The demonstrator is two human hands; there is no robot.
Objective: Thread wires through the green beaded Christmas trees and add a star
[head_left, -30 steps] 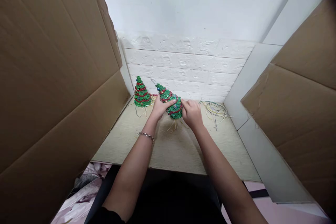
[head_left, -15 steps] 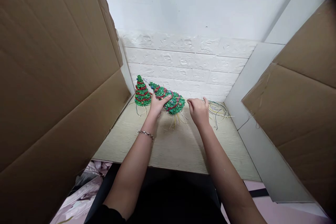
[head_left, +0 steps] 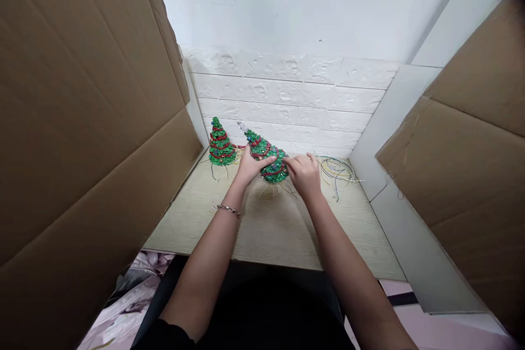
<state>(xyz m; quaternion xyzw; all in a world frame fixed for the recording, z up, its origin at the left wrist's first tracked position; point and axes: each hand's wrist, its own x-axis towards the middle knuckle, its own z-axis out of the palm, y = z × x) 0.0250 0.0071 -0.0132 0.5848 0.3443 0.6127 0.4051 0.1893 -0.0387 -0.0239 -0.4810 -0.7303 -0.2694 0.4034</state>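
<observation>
A green beaded tree (head_left: pixel 270 159) with red garland leans to the left over the table, a clear piece at its tip and loose pale wires under its base. My left hand (head_left: pixel 251 166) is wrapped round its near side, thumb across the front. The fingers of my right hand (head_left: pixel 302 172) are pinched together against the tree's right side; what they hold, if anything, is too small to tell. A second, similar tree (head_left: pixel 220 145) stands upright at the left, with wires spreading from its base.
Coiled yellow and dark wires (head_left: pixel 338 170) lie on the table (head_left: pixel 270 235) at the right. Tall cardboard panels stand on the left (head_left: pixel 102 120) and right (head_left: pixel 463 136). A white brick-patterned wall (head_left: pixel 295 87) closes off the back.
My right hand has moved left, up against the held tree. The held tree has shifted slightly right and turned, and the clear piece at its tip shows better now.
</observation>
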